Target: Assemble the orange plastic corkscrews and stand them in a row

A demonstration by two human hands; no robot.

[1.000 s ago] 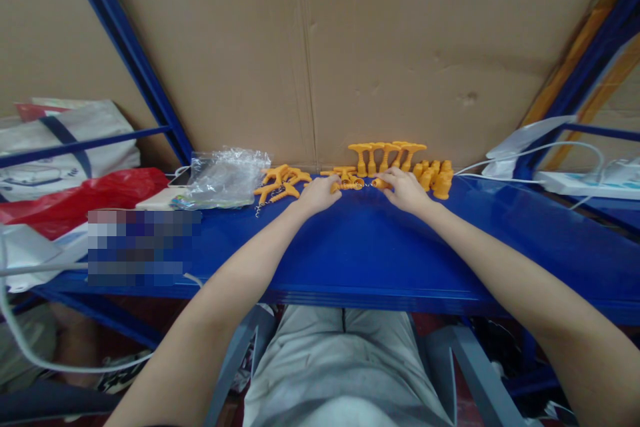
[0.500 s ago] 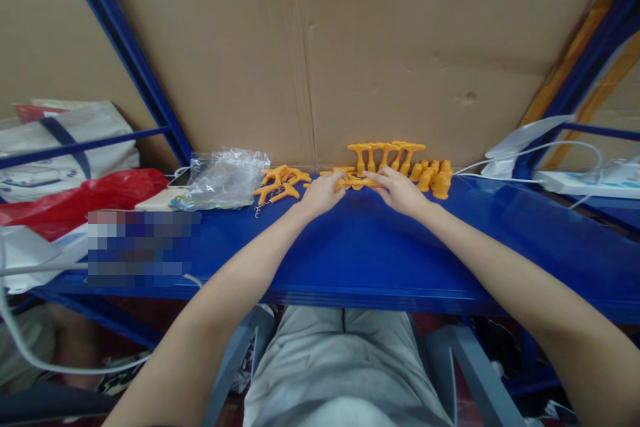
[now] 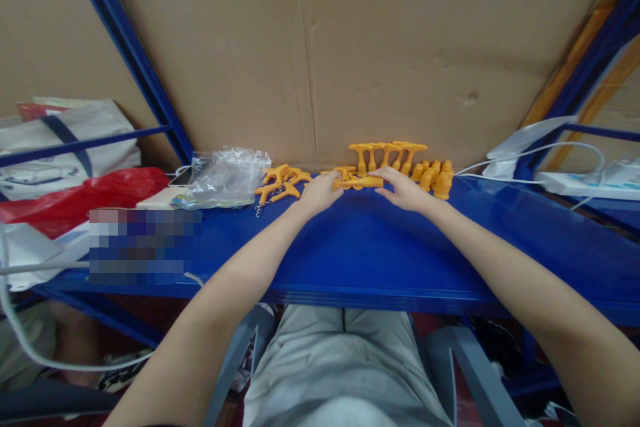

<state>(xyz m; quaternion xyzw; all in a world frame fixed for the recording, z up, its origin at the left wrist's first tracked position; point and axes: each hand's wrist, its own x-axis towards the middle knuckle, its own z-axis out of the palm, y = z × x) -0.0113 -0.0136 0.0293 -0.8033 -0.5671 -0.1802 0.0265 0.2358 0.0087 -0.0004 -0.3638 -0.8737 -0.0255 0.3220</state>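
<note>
Since a second ago both your hands have slid toward the back edge of the bench (image 3: 380, 253), pushing the orange piece (image 3: 361, 181) along. It lies flat between your fingertips near that edge. Your left hand (image 3: 320, 193) pinches its left end; your right hand (image 3: 406, 191) rests loosely spread on its right end. Upright T-pieces (image 3: 387, 155) stand just behind, pegs (image 3: 434, 177) to the right, Y-pieces (image 3: 280, 183) and a plastic bag (image 3: 225, 177) to the left.

tabletop (image 3: 350, 247): glossy blue painted metal | orange pieces (image 3: 357, 180): smooth matt plastic | backing board (image 3: 400, 47): matt creased cardboard | bag (image 3: 227, 177): clear crinkled plastic film
</note>
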